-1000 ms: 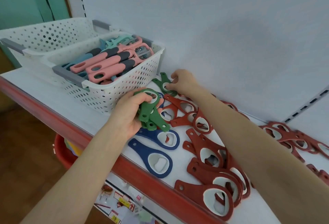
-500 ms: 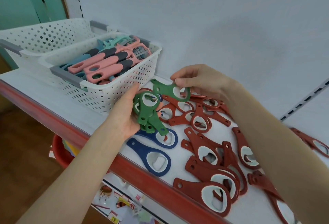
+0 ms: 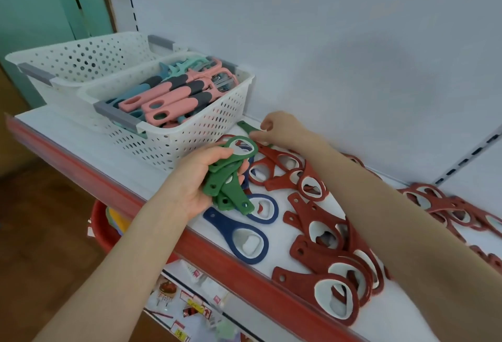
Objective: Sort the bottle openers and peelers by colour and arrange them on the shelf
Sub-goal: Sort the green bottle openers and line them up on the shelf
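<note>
Left hand [image 3: 195,181] grips green openers [image 3: 228,178]; right hand [image 3: 282,129] pinches another green opener [image 3: 245,127]. Red openers [image 3: 307,253], blue openers [image 3: 217,219], peelers [image 3: 173,89] not yet sorted.

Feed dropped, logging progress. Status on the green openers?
Left hand grips a bunch of green openers. Right hand pinches one more green opener beside the basket. Red openers scattered under the right arm.
</note>
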Action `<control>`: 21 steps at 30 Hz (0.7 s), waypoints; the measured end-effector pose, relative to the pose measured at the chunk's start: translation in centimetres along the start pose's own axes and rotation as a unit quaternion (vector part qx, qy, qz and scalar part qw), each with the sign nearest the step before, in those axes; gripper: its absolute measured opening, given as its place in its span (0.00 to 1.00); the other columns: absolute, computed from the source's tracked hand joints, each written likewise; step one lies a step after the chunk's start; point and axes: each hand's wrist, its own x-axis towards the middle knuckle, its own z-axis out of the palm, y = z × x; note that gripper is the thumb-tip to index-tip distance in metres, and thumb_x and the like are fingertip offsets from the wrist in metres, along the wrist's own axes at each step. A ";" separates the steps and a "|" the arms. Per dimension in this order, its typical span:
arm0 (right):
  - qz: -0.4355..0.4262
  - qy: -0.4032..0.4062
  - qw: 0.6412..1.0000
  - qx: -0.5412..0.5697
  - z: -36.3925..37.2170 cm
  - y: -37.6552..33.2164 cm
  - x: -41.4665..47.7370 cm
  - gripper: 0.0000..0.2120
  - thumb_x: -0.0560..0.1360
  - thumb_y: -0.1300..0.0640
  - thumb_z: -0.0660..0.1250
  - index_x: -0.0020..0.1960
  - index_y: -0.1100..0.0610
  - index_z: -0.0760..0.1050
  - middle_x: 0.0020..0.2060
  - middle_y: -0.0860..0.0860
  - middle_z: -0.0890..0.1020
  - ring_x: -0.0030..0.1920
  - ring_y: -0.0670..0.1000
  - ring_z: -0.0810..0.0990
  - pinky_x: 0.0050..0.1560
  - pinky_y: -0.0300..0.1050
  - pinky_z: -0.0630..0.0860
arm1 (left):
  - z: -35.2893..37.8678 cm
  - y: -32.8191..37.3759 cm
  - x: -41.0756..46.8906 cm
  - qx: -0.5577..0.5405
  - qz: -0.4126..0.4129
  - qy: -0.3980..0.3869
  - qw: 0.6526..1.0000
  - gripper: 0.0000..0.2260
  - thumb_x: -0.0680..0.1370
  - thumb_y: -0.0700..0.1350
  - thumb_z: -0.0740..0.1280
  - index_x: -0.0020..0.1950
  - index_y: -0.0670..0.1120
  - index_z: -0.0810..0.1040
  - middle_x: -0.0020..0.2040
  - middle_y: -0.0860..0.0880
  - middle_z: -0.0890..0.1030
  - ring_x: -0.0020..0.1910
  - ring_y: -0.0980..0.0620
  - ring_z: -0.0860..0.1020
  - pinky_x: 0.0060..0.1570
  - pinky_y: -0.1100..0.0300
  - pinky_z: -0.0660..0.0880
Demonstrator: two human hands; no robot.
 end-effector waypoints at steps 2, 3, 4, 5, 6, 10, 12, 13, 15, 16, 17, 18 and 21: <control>0.012 -0.013 0.999 -0.032 0.4 0.0 0.3 0.17 0.73 0.47 0.68 0.37 0.61 0.74 0.33 0.55 0.75 0.35 0.52 0.73 0.40 0.47 0.71 | -0.1 0.1 -0.2 -0.002 0.002 0.008 1.000 0.12 0.77 0.37 0.59 0.59 0.37 0.75 0.44 0.41 0.81 0.33 0.51 0.81 0.30 0.62 0.77; 0.018 -0.014 1.000 -0.021 0.3 0.0 0.4 0.17 0.72 0.47 0.69 0.42 0.63 0.76 0.36 0.56 0.76 0.38 0.53 0.75 0.43 0.48 0.73 | -0.1 0.2 -0.3 -0.002 0.002 0.009 1.000 0.13 0.77 0.37 0.59 0.60 0.37 0.74 0.45 0.41 0.81 0.33 0.51 0.81 0.30 0.62 0.77; 0.030 -0.017 0.999 0.005 0.3 0.0 0.5 0.20 0.72 0.48 0.70 0.49 0.66 0.77 0.39 0.58 0.77 0.41 0.54 0.76 0.44 0.47 0.73 | -0.2 0.2 -0.4 -0.001 0.003 0.009 1.000 0.13 0.77 0.37 0.59 0.61 0.37 0.74 0.45 0.41 0.81 0.33 0.51 0.81 0.30 0.62 0.77; 0.041 -0.022 0.998 0.036 0.2 0.0 0.6 0.21 0.71 0.50 0.71 0.52 0.67 0.77 0.40 0.58 0.77 0.40 0.53 0.75 0.42 0.45 0.72 | -0.3 0.2 -0.5 0.001 0.006 0.009 1.000 0.13 0.77 0.36 0.59 0.61 0.38 0.74 0.45 0.41 0.81 0.34 0.51 0.82 0.30 0.62 0.77; 0.048 -0.024 0.996 0.071 0.1 0.2 0.6 0.19 0.71 0.52 0.71 0.52 0.67 0.77 0.40 0.56 0.77 0.38 0.51 0.75 0.39 0.43 0.71 | -0.3 0.2 -0.6 0.003 0.008 0.010 1.000 0.13 0.77 0.36 0.60 0.61 0.38 0.74 0.45 0.41 0.81 0.34 0.51 0.82 0.30 0.61 0.77; 0.055 0.053 0.978 0.192 -0.2 0.8 0.2 0.08 0.73 0.59 0.68 0.50 0.62 0.79 0.42 0.52 0.79 0.40 0.49 0.75 0.38 0.39 0.72 | -0.7 0.3 -0.7 0.006 0.012 0.011 1.000 0.11 0.76 0.36 0.61 0.58 0.40 0.75 0.44 0.43 0.82 0.34 0.50 0.82 0.29 0.61 0.77; 0.036 0.103 0.963 0.246 -1.0 0.9 -0.6 0.05 0.74 0.61 0.67 0.48 0.60 0.79 0.37 0.48 0.79 0.37 0.46 0.75 0.39 0.37 0.71 | -0.8 0.4 -0.5 0.008 0.010 0.011 1.000 0.10 0.76 0.37 0.62 0.58 0.41 0.75 0.44 0.43 0.82 0.35 0.50 0.82 0.30 0.60 0.77; 0.025 0.109 0.954 0.277 -1.7 0.8 -1.2 0.03 0.75 0.61 0.67 0.47 0.59 0.78 0.35 0.47 0.78 0.36 0.44 0.74 0.39 0.36 0.71 | -0.8 0.4 -0.4 0.010 0.007 0.009 1.000 0.10 0.76 0.39 0.63 0.57 0.41 0.76 0.44 0.43 0.82 0.35 0.50 0.82 0.30 0.60 0.78; 0.006 0.070 0.941 0.332 -3.3 0.7 -2.8 0.03 0.76 0.60 0.66 0.47 0.58 0.78 0.35 0.48 0.77 0.36 0.44 0.74 0.41 0.36 0.73 | -0.8 0.6 -0.2 0.013 0.000 -0.002 1.000 0.09 0.77 0.45 0.64 0.53 0.42 0.78 0.44 0.44 0.82 0.35 0.51 0.82 0.32 0.60 0.79; -0.004 0.028 0.939 0.342 -4.2 0.5 -3.8 0.03 0.76 0.59 0.65 0.47 0.57 0.78 0.35 0.48 0.78 0.36 0.43 0.75 0.41 0.35 0.74 | -0.7 0.7 -0.2 0.013 -0.003 -0.012 1.000 0.11 0.76 0.48 0.64 0.51 0.43 0.79 0.44 0.44 0.83 0.36 0.51 0.82 0.33 0.60 0.79; -0.012 -0.024 0.942 0.333 -5.0 0.3 -4.9 0.04 0.76 0.58 0.65 0.46 0.56 0.78 0.36 0.47 0.79 0.36 0.42 0.76 0.40 0.33 0.75 | -0.5 0.7 -0.1 0.011 -0.005 -0.025 1.000 0.14 0.75 0.51 0.64 0.51 0.43 0.80 0.44 0.44 0.83 0.36 0.51 0.81 0.33 0.60 0.79; -0.020 -0.074 0.949 0.306 -5.5 0.0 -5.9 0.04 0.76 0.57 0.65 0.46 0.55 0.79 0.37 0.46 0.80 0.36 0.40 0.77 0.40 0.32 0.75 | -0.3 0.8 -0.1 0.008 -0.006 -0.041 0.999 0.17 0.72 0.54 0.64 0.52 0.42 0.79 0.44 0.44 0.83 0.37 0.51 0.81 0.33 0.60 0.78; -0.045 -0.122 0.971 0.202 -5.9 -1.3 -8.2 0.04 0.75 0.55 0.67 0.46 0.52 0.80 0.41 0.45 0.83 0.42 0.41 0.80 0.48 0.32 0.76 | 0.5 0.9 -0.4 0.021 -0.016 -0.104 0.994 0.21 0.66 0.56 0.66 0.50 0.41 0.80 0.43 0.44 0.83 0.37 0.50 0.81 0.35 0.60 0.79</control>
